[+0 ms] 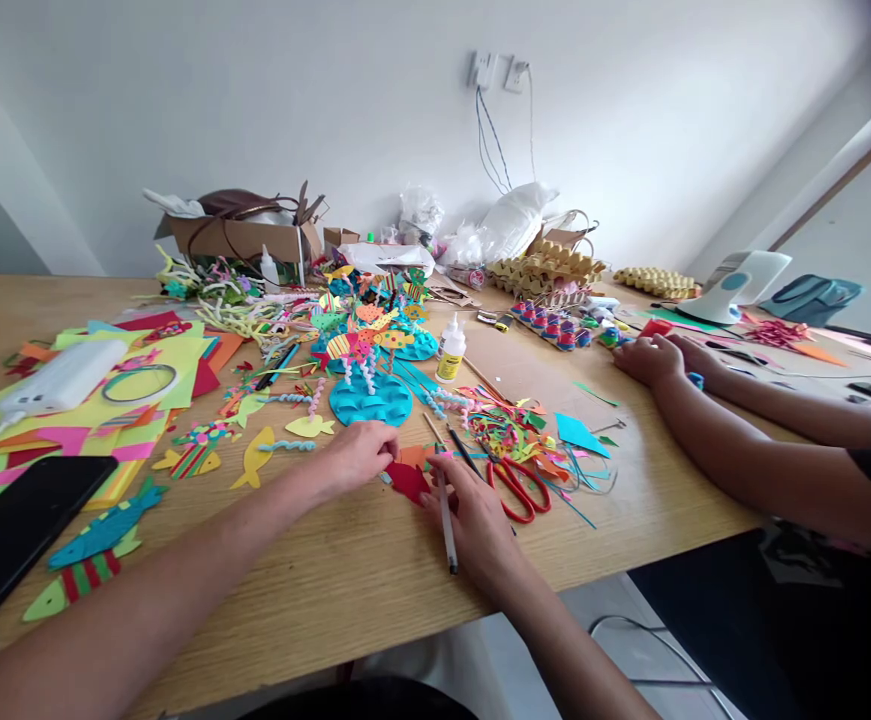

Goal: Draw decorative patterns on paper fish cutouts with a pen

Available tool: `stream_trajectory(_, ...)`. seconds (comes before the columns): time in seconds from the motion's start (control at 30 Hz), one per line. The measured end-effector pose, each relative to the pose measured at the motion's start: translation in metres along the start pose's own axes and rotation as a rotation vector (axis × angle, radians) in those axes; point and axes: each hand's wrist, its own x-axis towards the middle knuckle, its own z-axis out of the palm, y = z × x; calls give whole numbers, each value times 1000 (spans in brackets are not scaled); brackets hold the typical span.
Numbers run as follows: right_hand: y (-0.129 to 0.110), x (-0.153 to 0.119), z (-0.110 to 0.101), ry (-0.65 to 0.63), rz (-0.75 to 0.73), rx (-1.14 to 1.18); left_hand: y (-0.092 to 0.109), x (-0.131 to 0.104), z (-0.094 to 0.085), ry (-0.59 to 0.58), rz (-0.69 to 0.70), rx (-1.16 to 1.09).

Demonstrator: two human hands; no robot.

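A red paper piece (408,482), looking like a fish cut-out, lies between my two hands low over the table's front part. At its left edge my left hand (364,452) has its fingers bent and closed, with the fingertips partly hidden. My right hand (474,515) touches the paper's right side and has a clear pen with a dark end (446,515) held between thumb and fingers. Just right of it lie red-handled scissors (517,490) and a dark pencil (465,452). Behind the hands, a blue painted base (370,398) carries patterned paper fish (367,340) on curled stems.
A white glue bottle (451,350) stands behind the paper scraps (506,425). Left are a yellow paper fish (256,458), coloured sheets (180,370), a black phone (26,530) and a white power bank (67,372). Another person's hands (652,355) work at right near egg cartons (547,270).
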Motion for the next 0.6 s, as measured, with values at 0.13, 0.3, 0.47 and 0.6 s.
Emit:
stream_trajectory(0.13, -5, 3, -5, 15, 188, 328, -2, -8, -5, 90, -43, -234)
stream_trajectory(0.3, -16, 7, -2, 52, 275, 644, 7, -32, -5, 178, -97, -490)
stream_trajectory(0.47, -13, 10, 0, 171, 228, 600, 14, -57, 1, 188, -142, -598)
stream_trajectory(0.6, -6, 23, -17, 125, 122, 198, 10, -72, 3, 114, -167, -567)
